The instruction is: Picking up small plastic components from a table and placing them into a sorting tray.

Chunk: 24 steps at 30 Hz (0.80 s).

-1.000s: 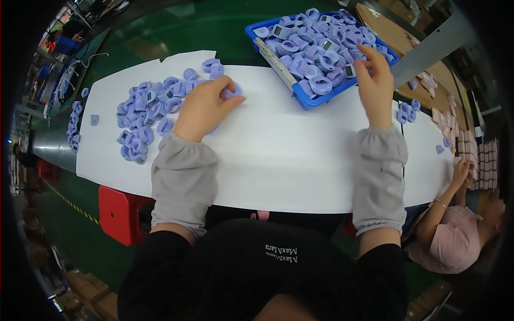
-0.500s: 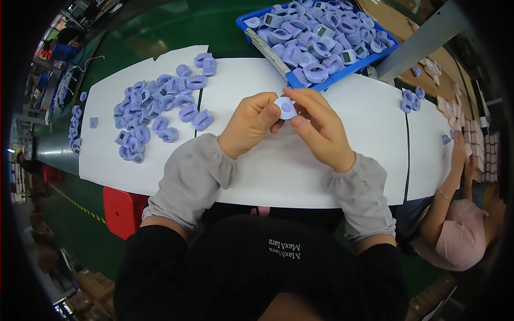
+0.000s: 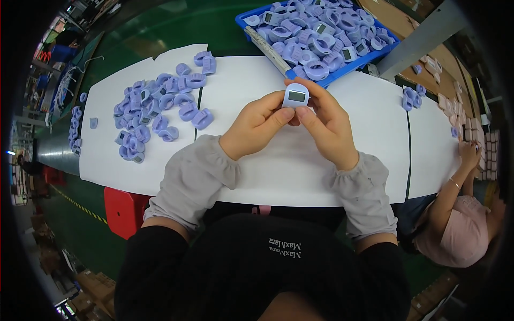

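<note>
The counter is held up over the worktop, midway along it and closer to the far edge than the near one, just off the near corner of the tray as seen from above. It is a small, pale lilac piece with a smooth, domed top end and a narrower lower end. Its face is turned up toward the person and shows a grey rectangular screen in a dark frame; any digits are too small to make out.

The left hand has its thumb against the counter's lower end, its fingers curled behind and partly hidden. The right hand is clamped on it too, thumb at the lower right, forefinger reaching round the upper right side. The two thumb tips are close together.

Beyond, at the far edge right of the middle, stands a blue tray heaped with similar lilac pieces, some showing screens. A loose pile of them covers much of the worktop's left part, and a lone piece lies near the left edge. A small cluster sits toward the far right corner, with a co-worker at the right end.
</note>
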### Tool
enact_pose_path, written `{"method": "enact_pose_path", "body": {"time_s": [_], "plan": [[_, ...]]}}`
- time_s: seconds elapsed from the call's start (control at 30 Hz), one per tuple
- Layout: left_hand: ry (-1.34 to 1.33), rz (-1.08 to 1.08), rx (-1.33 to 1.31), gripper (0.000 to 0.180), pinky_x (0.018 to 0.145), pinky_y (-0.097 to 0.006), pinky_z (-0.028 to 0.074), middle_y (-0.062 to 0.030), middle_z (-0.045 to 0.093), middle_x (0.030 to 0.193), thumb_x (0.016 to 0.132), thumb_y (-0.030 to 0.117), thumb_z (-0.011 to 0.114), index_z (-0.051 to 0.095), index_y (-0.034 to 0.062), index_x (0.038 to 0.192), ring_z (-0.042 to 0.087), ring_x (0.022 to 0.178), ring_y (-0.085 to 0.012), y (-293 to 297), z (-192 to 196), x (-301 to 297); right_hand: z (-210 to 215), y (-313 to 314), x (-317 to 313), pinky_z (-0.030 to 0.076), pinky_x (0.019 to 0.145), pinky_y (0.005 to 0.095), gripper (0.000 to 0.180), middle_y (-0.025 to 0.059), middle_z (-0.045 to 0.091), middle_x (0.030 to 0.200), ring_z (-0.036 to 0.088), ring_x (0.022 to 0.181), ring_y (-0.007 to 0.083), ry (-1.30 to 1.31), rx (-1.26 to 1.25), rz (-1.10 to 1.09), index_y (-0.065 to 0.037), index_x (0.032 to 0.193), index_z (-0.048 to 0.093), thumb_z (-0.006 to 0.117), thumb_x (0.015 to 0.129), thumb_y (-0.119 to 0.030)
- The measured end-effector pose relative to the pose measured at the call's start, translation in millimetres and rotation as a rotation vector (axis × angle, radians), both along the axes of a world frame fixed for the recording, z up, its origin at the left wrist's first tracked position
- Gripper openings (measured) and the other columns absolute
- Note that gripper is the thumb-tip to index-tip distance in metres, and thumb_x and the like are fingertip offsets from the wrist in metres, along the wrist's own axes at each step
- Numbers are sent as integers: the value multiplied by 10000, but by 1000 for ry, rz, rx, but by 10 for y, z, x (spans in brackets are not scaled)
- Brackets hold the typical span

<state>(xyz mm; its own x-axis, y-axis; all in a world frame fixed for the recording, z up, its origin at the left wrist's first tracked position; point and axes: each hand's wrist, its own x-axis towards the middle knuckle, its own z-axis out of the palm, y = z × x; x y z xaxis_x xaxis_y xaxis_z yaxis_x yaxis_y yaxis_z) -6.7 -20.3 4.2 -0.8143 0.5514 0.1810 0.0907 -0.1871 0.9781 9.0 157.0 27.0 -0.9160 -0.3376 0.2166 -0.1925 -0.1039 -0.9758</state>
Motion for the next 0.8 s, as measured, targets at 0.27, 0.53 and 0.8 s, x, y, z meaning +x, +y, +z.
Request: {"method": "enact_pose_path", "body": {"time_s": [0.27,0.53,0.8], "plan": [[-56,-22,48,289,846,-281,479,-62,583,1035,980,170,453,505,-15,1196,571,928,-135,12,-29,-8,-119,93,-102,418,923,301,433,111,448,1338,482,1137,180,144,57,49,6,1323,411,508,908,-68],[-32,-63,48,351,920,-314,442,-98,574,1146,990,182,426,459,-25,1273,550,1041,-169,-32,1,-15,-78,77,-58,404,980,336,464,128,407,1376,453,1193,209,87,50,83,7,1345,385,519,908,-73],[-36,-59,42,359,939,-325,437,-110,558,1199,992,189,422,453,-26,1278,541,1085,-182,-13,16,-2,-99,92,-56,381,1007,354,487,155,518,1275,488,1185,223,150,111,32,30,1349,386,547,904,-83]]}}
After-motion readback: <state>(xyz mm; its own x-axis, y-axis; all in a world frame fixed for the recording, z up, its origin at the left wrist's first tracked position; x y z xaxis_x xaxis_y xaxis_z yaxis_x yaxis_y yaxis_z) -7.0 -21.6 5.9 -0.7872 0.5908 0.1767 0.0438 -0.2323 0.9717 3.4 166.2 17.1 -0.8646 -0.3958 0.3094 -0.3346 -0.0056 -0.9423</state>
